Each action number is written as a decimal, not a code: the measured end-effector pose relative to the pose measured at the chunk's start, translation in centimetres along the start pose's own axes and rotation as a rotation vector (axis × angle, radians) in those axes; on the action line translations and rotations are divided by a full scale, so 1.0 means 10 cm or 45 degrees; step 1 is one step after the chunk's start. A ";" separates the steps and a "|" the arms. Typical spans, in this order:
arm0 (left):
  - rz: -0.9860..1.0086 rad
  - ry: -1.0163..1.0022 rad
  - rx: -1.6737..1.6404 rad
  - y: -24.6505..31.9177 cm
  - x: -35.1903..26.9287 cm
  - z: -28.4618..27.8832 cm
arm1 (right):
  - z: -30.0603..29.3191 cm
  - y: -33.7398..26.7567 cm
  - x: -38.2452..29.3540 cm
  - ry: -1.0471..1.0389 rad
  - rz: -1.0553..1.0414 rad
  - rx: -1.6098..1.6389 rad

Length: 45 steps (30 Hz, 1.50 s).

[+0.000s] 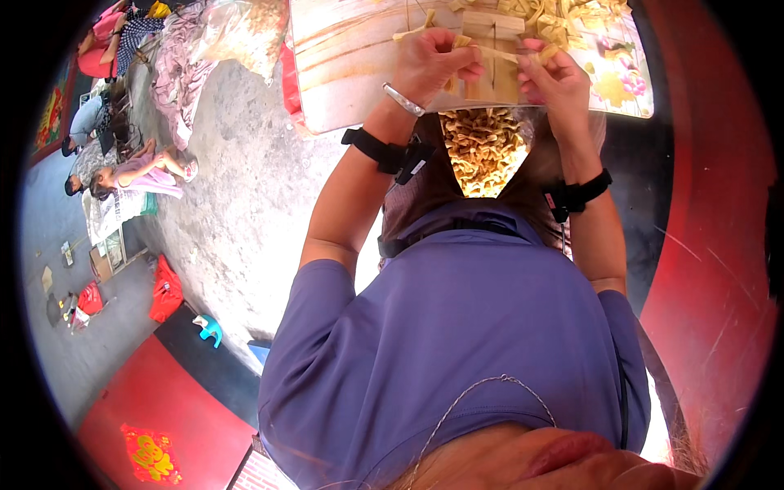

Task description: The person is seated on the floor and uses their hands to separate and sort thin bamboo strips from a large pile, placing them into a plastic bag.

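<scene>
My left hand (438, 61) and my right hand (554, 76) hold a pale yellow, flat strip (502, 55) by its two ends. It is stretched above a small wooden block (505, 89) on the tabletop (352, 73). A thin dark line, perhaps a needle or a slit, runs along the middle of the block. Beyond the right hand lies a heap of similar yellow strips (554, 18). One knotted-looking strip (416, 32) rests just past the left hand. Below the table edge, between my legs, are many small yellow-brown folded pieces (484, 147).
A plastic bag of pale pieces (248, 30) and a pink cloth (180, 73) lie left of the table. Several people sit farther left, one in pink (144, 174). A red wall (710, 184) rises at right. A red bag (165, 291) lies on the floor.
</scene>
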State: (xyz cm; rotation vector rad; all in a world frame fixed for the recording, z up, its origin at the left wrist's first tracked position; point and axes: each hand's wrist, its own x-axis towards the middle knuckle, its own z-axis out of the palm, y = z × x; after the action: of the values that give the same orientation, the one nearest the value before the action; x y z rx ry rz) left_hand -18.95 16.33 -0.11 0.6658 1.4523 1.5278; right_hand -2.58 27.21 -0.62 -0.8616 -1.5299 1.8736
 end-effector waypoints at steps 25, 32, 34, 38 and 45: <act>-0.158 -0.185 -0.501 -0.08 -0.64 0.06 | -0.25 0.10 -0.42 -0.406 0.212 0.544; -0.193 -0.220 -0.591 -0.24 -0.73 0.24 | -0.16 0.18 -0.74 -0.274 0.257 0.610; -0.082 -0.017 -1.037 -0.40 -0.75 0.17 | -0.07 0.05 -0.85 -0.215 0.298 0.651; -0.064 -0.063 -0.525 -0.29 -0.97 0.42 | 0.05 0.00 -1.00 -0.139 0.326 0.646; 0.456 0.040 0.621 -0.13 -1.12 0.46 | -0.01 0.02 -1.13 -0.251 -0.187 -0.421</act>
State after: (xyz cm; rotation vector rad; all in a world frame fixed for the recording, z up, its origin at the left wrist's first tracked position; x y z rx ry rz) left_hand -9.65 8.66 1.62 1.2511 1.8231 1.4513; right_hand 4.66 18.64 0.59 -0.6952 -2.0070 1.6663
